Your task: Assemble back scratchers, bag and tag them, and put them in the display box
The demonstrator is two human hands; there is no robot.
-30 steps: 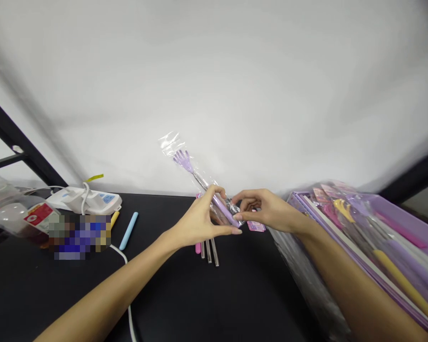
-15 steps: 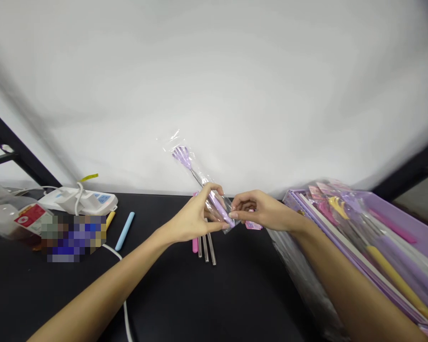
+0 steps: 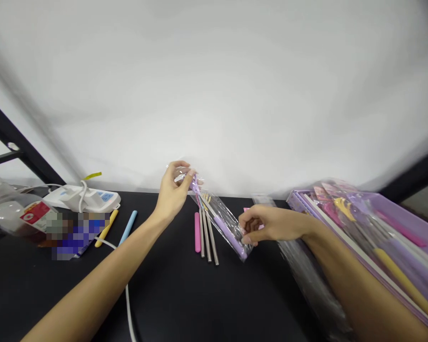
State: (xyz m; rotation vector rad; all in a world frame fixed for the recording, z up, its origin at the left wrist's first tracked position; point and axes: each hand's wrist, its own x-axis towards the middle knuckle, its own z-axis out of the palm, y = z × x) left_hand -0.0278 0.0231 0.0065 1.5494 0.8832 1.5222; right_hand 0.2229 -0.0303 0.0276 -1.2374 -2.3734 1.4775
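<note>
The left hand (image 3: pixel 174 190) is closed in a pinch on the top end of a clear plastic sleeve (image 3: pixel 219 216), and the right hand (image 3: pixel 267 225) grips its lower end, so both are at work on the one lilac back scratcher (image 3: pixel 228 232) inside, near the back edge of the counter (image 3: pixel 171 294). Just left of it lie three steel rods (image 3: pixel 207 242) and one pink stick (image 3: pixel 197 232); one lilac tray (image 3: pixel 374 273) sits at the counter's right edge

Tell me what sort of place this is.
Probably a small packing workbench: a bagged back scratcher, a lilac tray of plastic-bagged items, and a white power strip on a black table.
</note>
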